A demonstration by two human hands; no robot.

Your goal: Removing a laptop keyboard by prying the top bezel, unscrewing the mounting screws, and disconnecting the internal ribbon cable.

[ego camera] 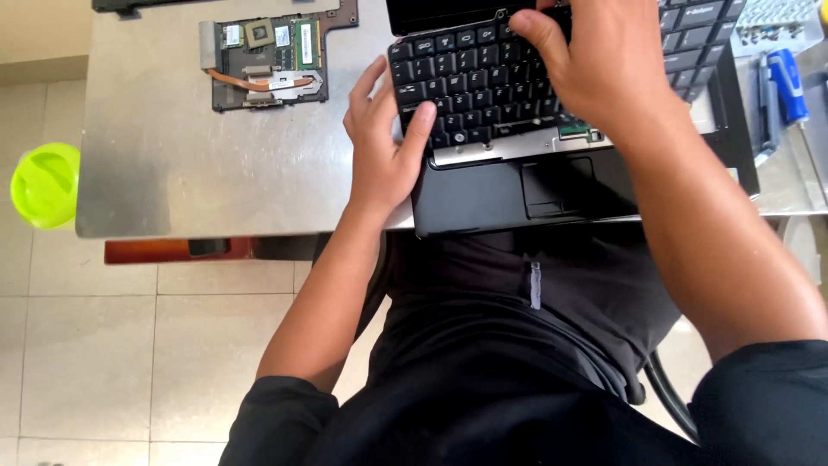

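The floor [95, 345] is pale tile, and it fills the lower left of the view. Above it stands the counter [172, 164], a grey metal top whose front edge runs across the picture. A black laptop [483, 194] lies on the counter at its front edge, its palm rest and touchpad facing the person, who sits close in dark clothes. The keyboard [483, 86] sits on the laptop, tilted a little, with its silver lower strip showing above the palm rest.

The right hand [604, 60] lies over the upper right of the keyboard, fingers curled down onto the keys near the hinge; whether its grip closes on anything cannot be told, since the fingertips are hidden. The left hand [384, 147] rests at the keyboard's left edge, thumb pressed on the lower left keys and fingers spread along the side, a loose grip touching the keyboard but not clearly closed round it.

A bare circuit board [267, 60] with a copper heat pipe lies on the counter to the left of the laptop, well apart from the hands. At the right edge lies a blue-handled screwdriver [787, 82], beside a clear bit case [776, 22] at the top corner. A lime-green bowl [45, 185] stands on the floor just beside the counter's left end.
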